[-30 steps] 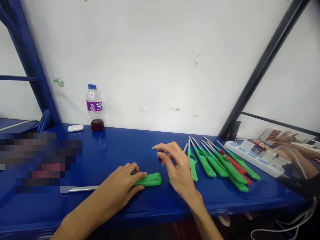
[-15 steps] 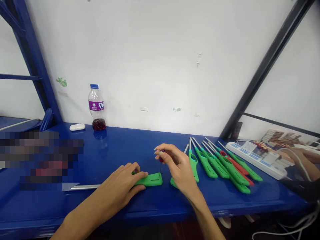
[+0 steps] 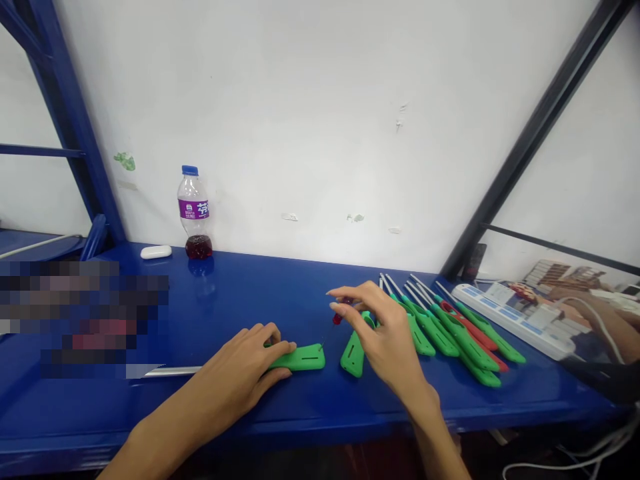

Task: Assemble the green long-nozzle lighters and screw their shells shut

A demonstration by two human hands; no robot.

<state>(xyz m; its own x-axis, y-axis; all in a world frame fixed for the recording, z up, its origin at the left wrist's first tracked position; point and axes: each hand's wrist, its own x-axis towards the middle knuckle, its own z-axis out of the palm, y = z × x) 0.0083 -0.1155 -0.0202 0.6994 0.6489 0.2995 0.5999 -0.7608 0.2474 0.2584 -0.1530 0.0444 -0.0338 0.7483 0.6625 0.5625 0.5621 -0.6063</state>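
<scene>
over on the near middle of the blue table, the left hand clasps a green lighter; the right hand pinches a red-handled screwdriver, tilted, tip at the lighter's right end.

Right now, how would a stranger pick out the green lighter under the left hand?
On the blue table, find the left hand near the front edge. Under it lies the green lighter, its silver tube reaching out leftward. Unlike the other green lighters, it lies crosswise, with the screwdriver in the right hand angled to its end.
</scene>
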